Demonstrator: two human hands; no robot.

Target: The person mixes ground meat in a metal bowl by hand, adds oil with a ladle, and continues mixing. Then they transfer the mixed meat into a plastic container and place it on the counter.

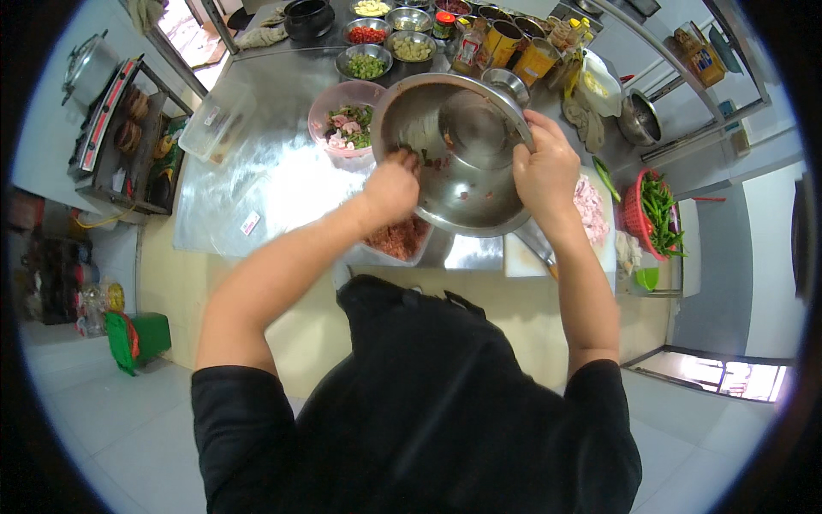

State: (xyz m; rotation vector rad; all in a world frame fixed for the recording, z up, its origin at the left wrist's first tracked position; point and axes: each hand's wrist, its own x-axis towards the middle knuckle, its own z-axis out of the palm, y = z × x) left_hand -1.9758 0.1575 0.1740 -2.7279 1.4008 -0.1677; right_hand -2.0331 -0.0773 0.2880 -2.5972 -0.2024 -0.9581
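A large stainless steel bowl is tilted above the table, its inside facing me, with a few dark meat and green scraps stuck to it. My right hand grips its right rim. At the bowl's left side, my left hand reaches over the rim with its fingers bunched inside; blur hides whether they hold anything. Beneath that hand lies a clear container of minced meat, partly covered. A pink plastic bowl with pale meat pieces and green vegetables sits behind the steel bowl's left edge.
On the right, a white cutting board carries pale chopped meat and a knife. Beyond it stands a red basket of green chillies. Seasoning bowls and bottles line the back. A clear plastic box stands left.
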